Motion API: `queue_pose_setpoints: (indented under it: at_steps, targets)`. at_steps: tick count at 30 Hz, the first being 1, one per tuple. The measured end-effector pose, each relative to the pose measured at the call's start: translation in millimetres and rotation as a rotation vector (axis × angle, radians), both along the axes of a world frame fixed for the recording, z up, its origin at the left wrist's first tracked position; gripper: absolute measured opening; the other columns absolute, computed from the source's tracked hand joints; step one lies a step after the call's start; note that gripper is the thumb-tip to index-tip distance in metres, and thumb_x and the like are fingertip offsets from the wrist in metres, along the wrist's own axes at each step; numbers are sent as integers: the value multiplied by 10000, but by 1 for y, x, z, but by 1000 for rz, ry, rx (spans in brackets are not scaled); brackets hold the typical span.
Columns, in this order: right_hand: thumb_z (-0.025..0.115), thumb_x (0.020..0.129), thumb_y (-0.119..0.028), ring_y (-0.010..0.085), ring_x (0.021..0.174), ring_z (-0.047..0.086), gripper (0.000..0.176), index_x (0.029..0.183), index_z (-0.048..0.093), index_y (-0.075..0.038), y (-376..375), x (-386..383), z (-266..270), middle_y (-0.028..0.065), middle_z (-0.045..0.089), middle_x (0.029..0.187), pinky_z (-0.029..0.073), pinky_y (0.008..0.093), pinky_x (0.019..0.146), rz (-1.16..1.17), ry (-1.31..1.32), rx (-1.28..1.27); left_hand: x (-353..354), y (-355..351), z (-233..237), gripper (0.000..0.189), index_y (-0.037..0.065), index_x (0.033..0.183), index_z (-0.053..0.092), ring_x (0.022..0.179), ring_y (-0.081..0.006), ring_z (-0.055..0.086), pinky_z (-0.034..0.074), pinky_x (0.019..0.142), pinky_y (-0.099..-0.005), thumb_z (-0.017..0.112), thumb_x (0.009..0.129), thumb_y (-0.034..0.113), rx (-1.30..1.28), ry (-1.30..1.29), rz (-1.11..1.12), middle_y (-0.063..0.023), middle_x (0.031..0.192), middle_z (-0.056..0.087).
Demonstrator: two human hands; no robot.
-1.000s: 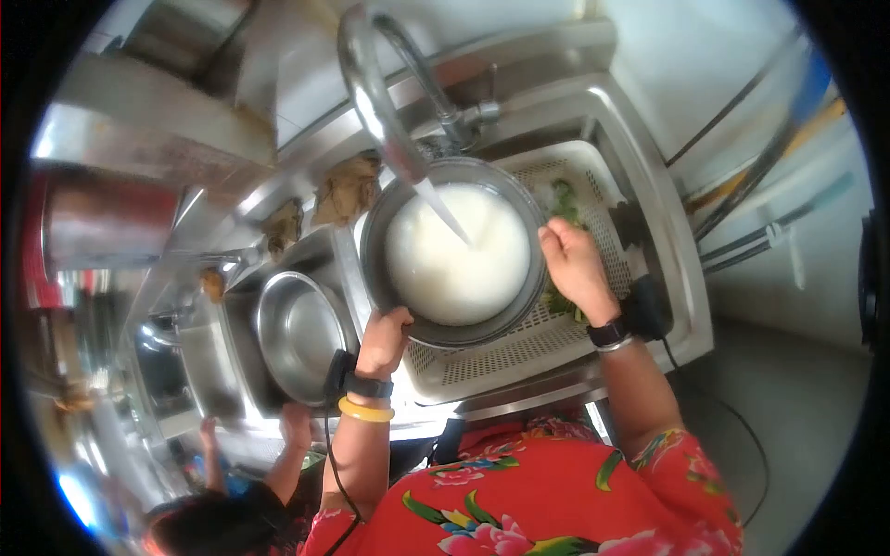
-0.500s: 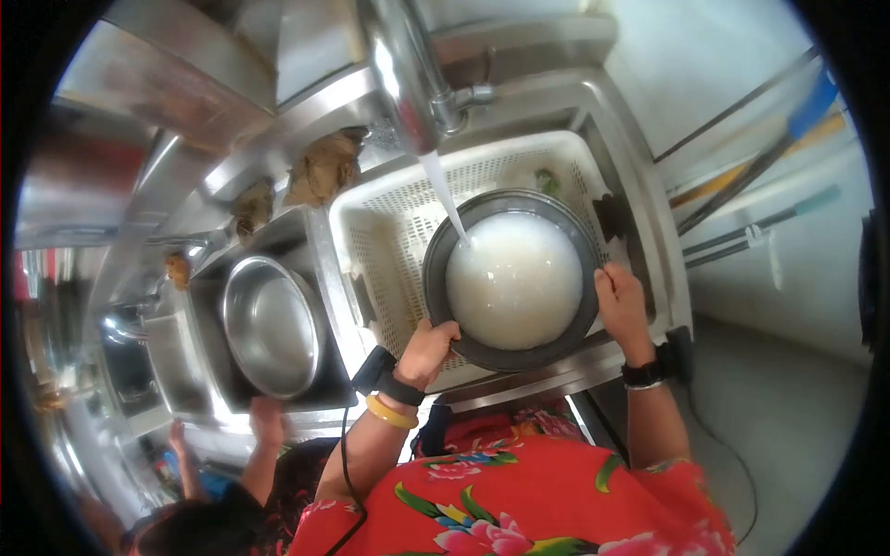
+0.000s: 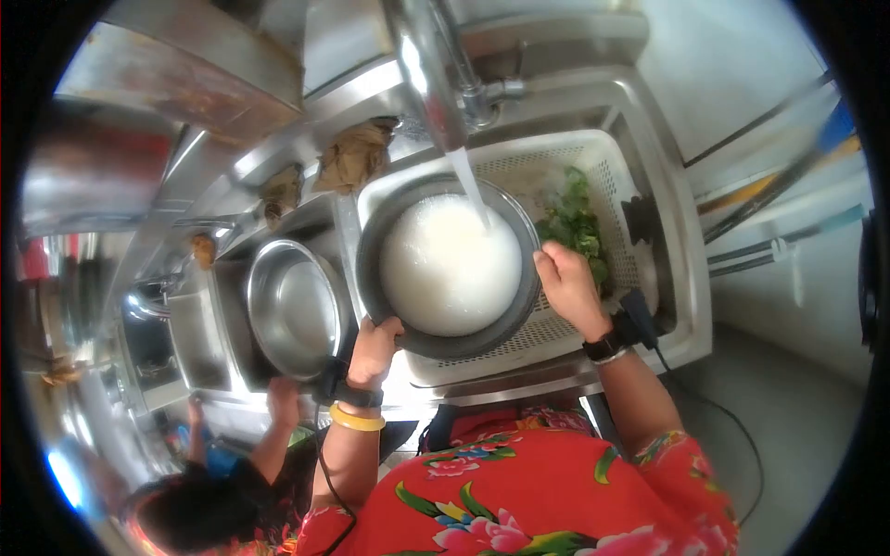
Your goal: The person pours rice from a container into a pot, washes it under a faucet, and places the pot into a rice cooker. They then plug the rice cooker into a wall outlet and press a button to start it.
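Observation:
A round dark-grey pot (image 3: pixel 436 346) full of cloudy white liquid (image 3: pixel 451 266) is held over a white perforated basket (image 3: pixel 623 208) in the sink. My left hand (image 3: pixel 375 348) grips its near-left rim, thumb over the edge. On the right side of the rim, my right hand (image 3: pixel 570 285) is closed with the thumb on top. Water (image 3: pixel 470 185) runs from the metal faucet (image 3: pixel 428 83) into the liquid. Whatever lies at the bottom of the pot is hidden. Green leaves (image 3: pixel 579 227) lie in the basket, right of the pot.
A round steel basin (image 3: pixel 295 310) stands in the sink to the left. Beside it are another person's hand (image 3: pixel 284 400) and dark-haired head (image 3: pixel 199 505). Brown crumpled cloths (image 3: pixel 355 156) lie on the back ledge. Hoses (image 3: pixel 779 176) run along the right wall.
Both my hands have shifted the pot left across the basket, uncovering the green leaves. The stream now enters right of the pot's middle instead of its left side. The view has shifted slightly.

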State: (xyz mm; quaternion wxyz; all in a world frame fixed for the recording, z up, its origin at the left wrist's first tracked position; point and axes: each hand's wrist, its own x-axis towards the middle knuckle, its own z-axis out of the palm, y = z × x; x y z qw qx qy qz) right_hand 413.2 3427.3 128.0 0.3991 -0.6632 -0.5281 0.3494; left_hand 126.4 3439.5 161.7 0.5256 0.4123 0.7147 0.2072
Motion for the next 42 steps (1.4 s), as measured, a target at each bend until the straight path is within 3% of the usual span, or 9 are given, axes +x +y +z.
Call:
queue_pose_setpoints:
  at_steps: [3,7,11,14,25,29,33,35,42]
  targets:
    - [506,826,-152,368,559,492,197,730,479,18,24,4,12,202,488,599,377,411,520,-10,-4,63,-10,5,-6,91,-44,720,532,683,-189,514,425,569,-305,511,691,40,435,499,-640,-83,738,521]
    - [511,823,-161,337,526,493,194,720,488,3,42,19,40,185,490,577,376,389,501,-31,-5,39,15,15,-5,259,40,855,590,793,-327,564,462,700,-366,614,608,-34,431,559,-696,-161,820,598]
    - [511,820,-157,316,511,490,188,718,490,-1,47,38,58,176,496,581,374,375,489,-70,-39,130,40,20,-31,236,18,834,587,764,-325,567,460,677,-353,614,607,-43,107,13,-197,-152,806,595]
    - [507,819,-178,320,515,491,209,708,488,-2,44,51,73,179,490,580,377,377,492,-92,-114,155,72,24,-35,51,27,707,543,456,-124,419,339,424,-255,512,728,62,-21,-534,192,-26,622,496]
    - [489,806,-177,392,619,501,221,695,478,14,10,80,57,220,496,637,387,420,547,-84,-289,36,94,2,9,81,-26,795,521,631,-160,517,434,513,-283,483,723,-19,-285,-704,229,-80,698,514]
    - [486,811,-178,393,634,504,215,720,484,16,0,65,35,226,495,654,394,427,567,-86,-129,-69,50,-4,1,271,16,832,543,735,-290,536,445,631,-359,613,589,-81,527,354,-935,-174,801,544]
    - [495,817,-188,386,627,507,217,726,484,8,10,50,24,207,511,643,392,432,564,-46,-94,-34,44,-4,10,221,15,812,539,691,-276,521,420,585,-349,607,610,-43,574,422,-839,-148,682,517]
    - [493,821,-184,382,611,508,214,720,482,5,18,45,31,200,511,629,391,428,551,-42,-121,5,55,0,16,90,-4,783,530,605,-190,492,385,514,-298,525,695,17,47,-229,-53,-75,629,479]
    - [503,824,-186,356,540,475,219,712,473,0,26,45,45,188,489,585,380,393,509,-57,-58,57,56,0,16,88,2,756,525,534,-133,429,345,467,-266,463,717,49,229,-110,-133,-32,632,465]
